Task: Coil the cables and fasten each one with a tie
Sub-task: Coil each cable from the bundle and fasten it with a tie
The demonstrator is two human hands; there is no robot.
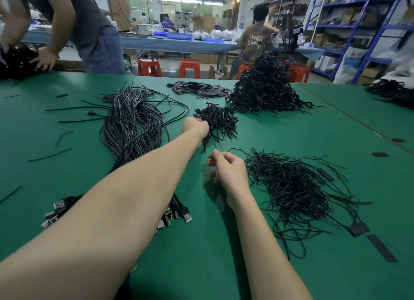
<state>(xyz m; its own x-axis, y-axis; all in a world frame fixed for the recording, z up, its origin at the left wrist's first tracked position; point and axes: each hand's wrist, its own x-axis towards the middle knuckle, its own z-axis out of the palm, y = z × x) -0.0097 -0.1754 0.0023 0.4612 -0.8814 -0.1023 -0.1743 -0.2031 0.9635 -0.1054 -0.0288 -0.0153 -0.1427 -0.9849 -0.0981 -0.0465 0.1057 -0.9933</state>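
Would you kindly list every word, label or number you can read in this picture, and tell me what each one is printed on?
"UNKN" over "OWN": pale letters on the back of the brown shirt of the person seated at the far table.
Smaller print beside and under those letters: too blurred to read.
Boxes and bags on the blue shelves: any print is too small to read.
Cables, ties, green table: no text visible.

Loose cables (132, 129) left on the table (224, 266) — ties (295, 187) right, coiled heap (264, 87) behind.

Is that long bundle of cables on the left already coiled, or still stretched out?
Stretched out. The long cable bundle lies lengthwise across the green table, its strands running loose and uncoiled.
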